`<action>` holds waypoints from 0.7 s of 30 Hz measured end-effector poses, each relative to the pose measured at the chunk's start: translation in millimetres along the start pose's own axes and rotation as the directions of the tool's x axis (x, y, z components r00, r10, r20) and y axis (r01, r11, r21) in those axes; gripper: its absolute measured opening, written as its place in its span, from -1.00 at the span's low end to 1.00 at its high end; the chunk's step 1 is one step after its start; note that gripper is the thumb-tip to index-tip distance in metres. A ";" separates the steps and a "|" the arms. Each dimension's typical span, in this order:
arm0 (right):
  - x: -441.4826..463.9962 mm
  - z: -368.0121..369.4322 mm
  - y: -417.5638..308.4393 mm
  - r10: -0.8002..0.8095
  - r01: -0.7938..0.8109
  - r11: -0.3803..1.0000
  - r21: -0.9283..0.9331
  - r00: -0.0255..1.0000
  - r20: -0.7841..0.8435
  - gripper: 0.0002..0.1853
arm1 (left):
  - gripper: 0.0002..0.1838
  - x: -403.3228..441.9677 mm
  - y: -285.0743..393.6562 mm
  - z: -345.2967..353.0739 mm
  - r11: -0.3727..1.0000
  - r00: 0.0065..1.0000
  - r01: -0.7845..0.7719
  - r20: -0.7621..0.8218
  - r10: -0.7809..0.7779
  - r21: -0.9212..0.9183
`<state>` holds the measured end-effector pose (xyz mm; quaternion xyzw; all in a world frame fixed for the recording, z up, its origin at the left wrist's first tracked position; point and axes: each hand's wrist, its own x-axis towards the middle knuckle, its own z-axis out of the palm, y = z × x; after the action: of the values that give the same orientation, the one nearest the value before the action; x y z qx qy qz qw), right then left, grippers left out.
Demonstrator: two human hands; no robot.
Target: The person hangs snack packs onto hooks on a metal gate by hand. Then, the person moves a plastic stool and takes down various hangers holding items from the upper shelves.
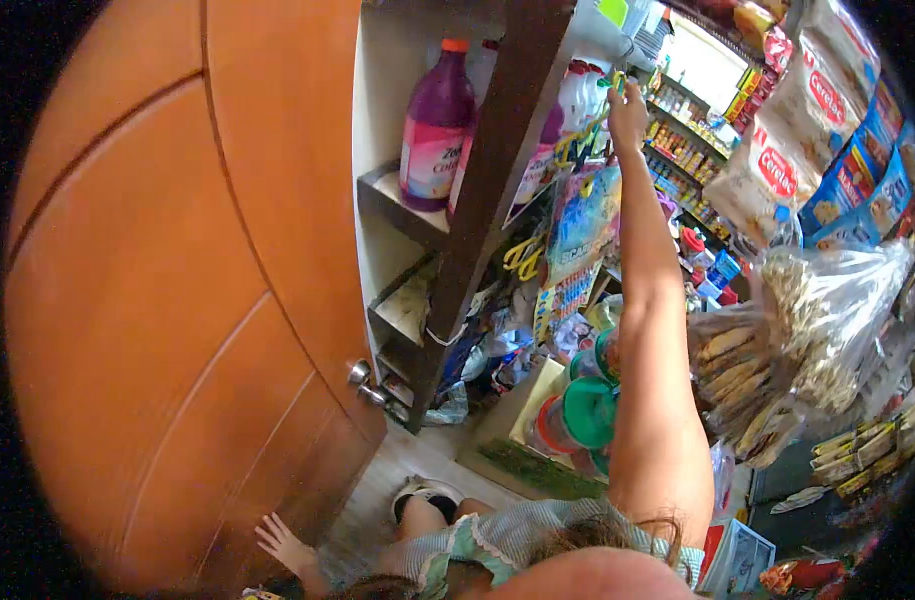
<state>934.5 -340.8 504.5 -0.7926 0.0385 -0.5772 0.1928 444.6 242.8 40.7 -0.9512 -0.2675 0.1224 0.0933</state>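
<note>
My left hand (286,545) is low at the left, its fingers spread beside the lower part of an orange-brown wooden door (158,250). Whether the palm presses on the door I cannot tell. My right arm stretches far up and forward. At its end my right hand (627,115) is closed near a small green and yellow item (618,82), and what the fingers hold is too small to make out. Close to that hand hang yellow strips (583,135) and colourful packaged goods (586,215).
Purple bottles (438,130) stand on a shelf behind a dark wooden post (503,150). Jars with a green lid (588,410) sit below my right arm. Cerelac packs (778,175) and clear bags of dried goods (828,320) hang at the right. The door has a metal knob (360,372).
</note>
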 end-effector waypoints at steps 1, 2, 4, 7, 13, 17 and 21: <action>11.5 4.5 5.3 -0.039 0.038 0.999 -0.011 0.999 -0.025 -0.53 | -0.10 -4.3 3.1 -11.9 1.000 1.000 0.020 0.016 -0.020 -0.010; 18.8 3.7 10.7 -0.004 0.004 1.000 0.000 1.000 -0.001 -0.52 | -0.10 -4.4 -3.9 -1.6 0.999 0.989 -0.022 -0.147 0.029 0.050; 49.2 8.7 1.8 0.033 -0.035 0.998 0.044 0.999 0.035 -0.49 | -0.08 -5.0 -5.8 19.8 0.986 0.881 -0.058 -0.456 0.123 0.153; 72.2 21.6 15.6 -0.001 0.001 1.000 -0.005 0.999 0.053 -0.60 | -0.24 -15.8 -9.2 -14.8 0.969 0.980 -0.055 0.173 0.098 -0.242; 83.1 15.1 36.3 0.063 -0.207 0.916 0.345 0.920 0.387 -0.73 | -0.38 6.1 -35.8 30.7 0.870 0.806 0.093 0.550 0.219 -0.484; 79.9 20.4 48.6 0.145 -0.437 0.648 0.623 0.874 0.463 -0.81 | -0.47 10.7 -29.8 29.4 0.694 0.798 0.239 0.544 0.258 -0.679; 76.9 22.1 38.0 0.228 -0.446 0.576 0.685 0.893 0.389 -0.82 | -0.58 -10.5 -12.0 -6.6 0.801 0.881 0.050 0.404 0.246 -0.597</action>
<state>986.7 -391.9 554.7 -0.6829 -0.0807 -0.3829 0.6169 432.0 246.5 51.8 -0.8879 -0.2551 0.2608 -0.2802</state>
